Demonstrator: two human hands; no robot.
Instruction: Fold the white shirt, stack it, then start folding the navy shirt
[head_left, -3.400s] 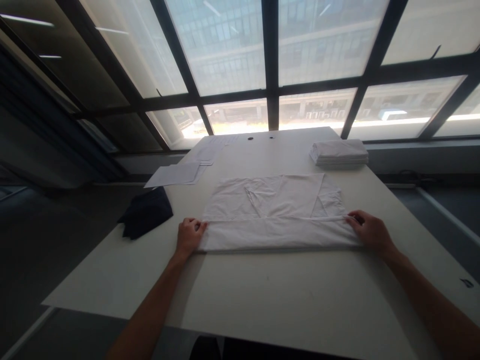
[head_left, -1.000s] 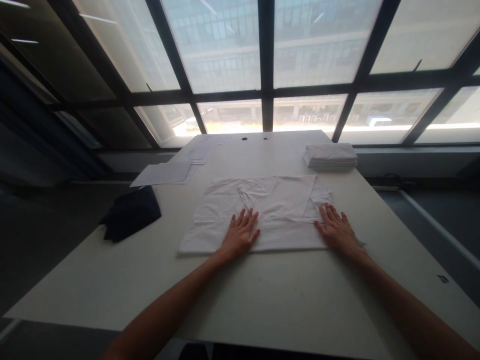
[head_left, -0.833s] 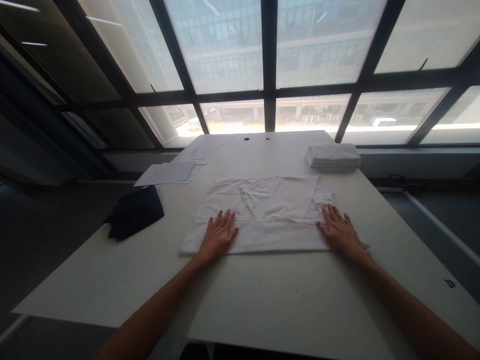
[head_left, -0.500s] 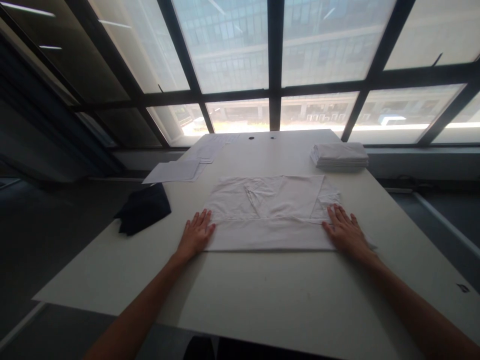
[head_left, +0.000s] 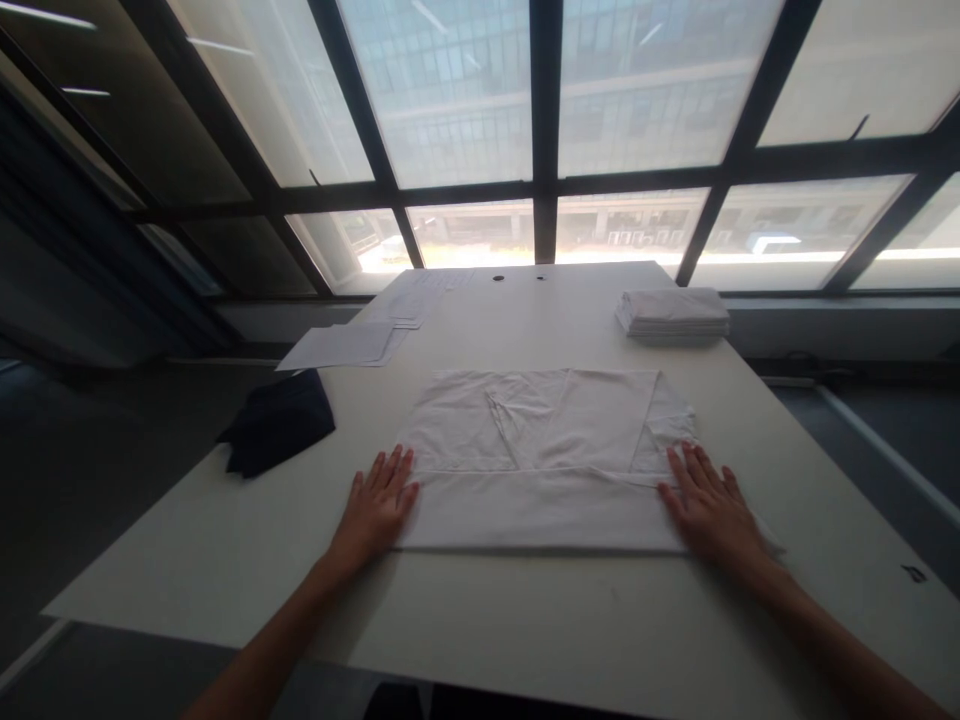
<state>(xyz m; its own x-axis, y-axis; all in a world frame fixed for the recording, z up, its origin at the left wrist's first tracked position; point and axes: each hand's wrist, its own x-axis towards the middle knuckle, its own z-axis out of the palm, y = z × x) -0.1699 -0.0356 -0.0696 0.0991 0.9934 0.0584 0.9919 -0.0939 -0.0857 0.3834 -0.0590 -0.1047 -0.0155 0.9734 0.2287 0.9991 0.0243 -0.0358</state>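
Note:
A white cloth garment (head_left: 540, 510) lies on the table in front of me, its near part turned over into a straight band. Wrinkles and a bunched fold show in its far half. On its left edge rests my left hand (head_left: 375, 510), palm down with the fingers stretched out. My right hand (head_left: 709, 505) lies flat over the right edge, fingers spread, and a corner of the cloth sticks out past the wrist. Neither hand grips anything. Whether the garment is a shirt I cannot tell.
A stack of folded white cloth (head_left: 673, 316) stands at the table's far right. Dark folded fabric (head_left: 279, 422) lies near the left edge, with white paper sheets (head_left: 341, 344) beyond it. The white table (head_left: 525, 625) reaches toward large windows (head_left: 630, 90).
Both hands and the white garment have moved toward me across the table, the hands still flat on its sides. The view has shifted slightly.

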